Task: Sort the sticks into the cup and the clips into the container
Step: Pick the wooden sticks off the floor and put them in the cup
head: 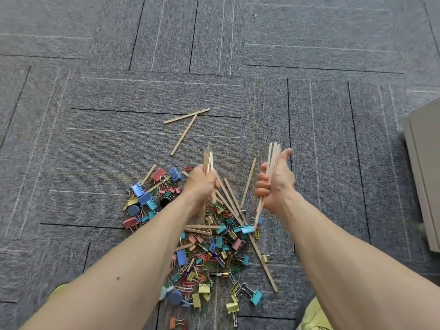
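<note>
A heap of coloured binder clips and paper clips [214,253] lies on the grey carpet, mixed with thin wooden sticks [232,203]. My left hand [202,184] grips a small bundle of sticks [208,160] upright above the heap. My right hand [276,184] grips a bigger bundle of sticks [272,156], their lower ends touching the clips. Two loose sticks [187,116] lie apart on the carpet beyond the heap. Neither the cup nor the container is in view.
A pale cabinet or box [423,167] stands at the right edge. Batteries [217,274] and round blue magnets [174,297] lie among the clips. Yellow fabric [314,315] shows at the bottom right and bottom left. Grey carpet tiles [214,44] stretch beyond the heap.
</note>
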The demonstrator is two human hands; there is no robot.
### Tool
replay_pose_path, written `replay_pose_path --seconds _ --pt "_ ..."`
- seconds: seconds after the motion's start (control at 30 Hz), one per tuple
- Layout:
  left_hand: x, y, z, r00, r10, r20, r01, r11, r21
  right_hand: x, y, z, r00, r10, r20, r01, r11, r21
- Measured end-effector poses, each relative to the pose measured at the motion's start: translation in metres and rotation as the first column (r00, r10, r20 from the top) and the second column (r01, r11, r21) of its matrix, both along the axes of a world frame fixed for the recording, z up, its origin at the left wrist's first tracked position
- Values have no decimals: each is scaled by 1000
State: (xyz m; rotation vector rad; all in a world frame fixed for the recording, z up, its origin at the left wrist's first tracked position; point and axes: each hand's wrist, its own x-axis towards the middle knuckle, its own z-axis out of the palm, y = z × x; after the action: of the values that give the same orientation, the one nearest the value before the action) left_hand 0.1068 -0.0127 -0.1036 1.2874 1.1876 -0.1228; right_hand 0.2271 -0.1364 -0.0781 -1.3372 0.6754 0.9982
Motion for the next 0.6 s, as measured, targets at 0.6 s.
replay_pose_path --seconds 0.6 --pt "-17 27 -4 546 -725 -419 790 279 546 -25 15 -32 368 926 83 -470 262 -843"
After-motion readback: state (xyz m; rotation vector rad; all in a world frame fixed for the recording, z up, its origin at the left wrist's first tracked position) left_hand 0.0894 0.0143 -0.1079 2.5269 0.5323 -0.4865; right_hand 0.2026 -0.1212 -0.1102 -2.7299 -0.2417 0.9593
